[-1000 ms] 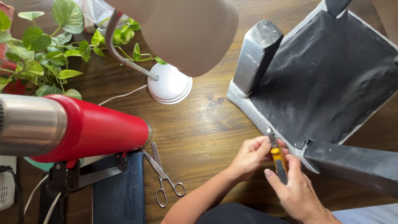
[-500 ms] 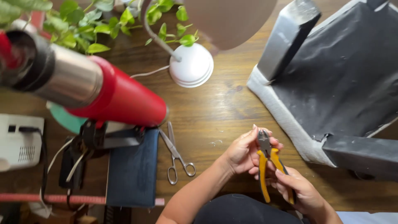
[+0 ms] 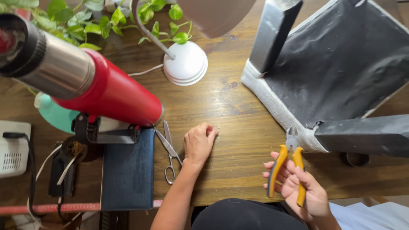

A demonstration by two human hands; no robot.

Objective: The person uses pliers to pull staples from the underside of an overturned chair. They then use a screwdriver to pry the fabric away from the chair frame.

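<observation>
1. Head view, nearest the person: the right hand (image 3: 304, 189) gripped a pair of yellow-handled metal cutting pliers (image 3: 286, 164), its fingers wrapped round both handles, with the handles spread apart and the small steel jaws pointing up and away.
2. Those jaws sat just beside the grey fabric edge of an upturned black-bottomed chair seat (image 3: 341, 68), close to where a dark chair leg (image 3: 366, 134) met the corner.
3. Further left, the left hand (image 3: 198, 142) rested palm down on the brown wooden table (image 3: 238, 110), fingers loosely curled and fingertips pressed on the tabletop near some tiny pale bits; whether it pinched one of them could not be told.
4. Just left of that hand lay slim steel scissors (image 3: 169, 149), closed, beside a dark blue flat book-like block (image 3: 128, 174).
5. Beyond those, a red heat gun with a silver nozzle (image 3: 85, 81) sat on a black stand.
6. Farthest off stood a round white lamp base (image 3: 186, 64) and a leafy green plant (image 3: 98, 21).
</observation>
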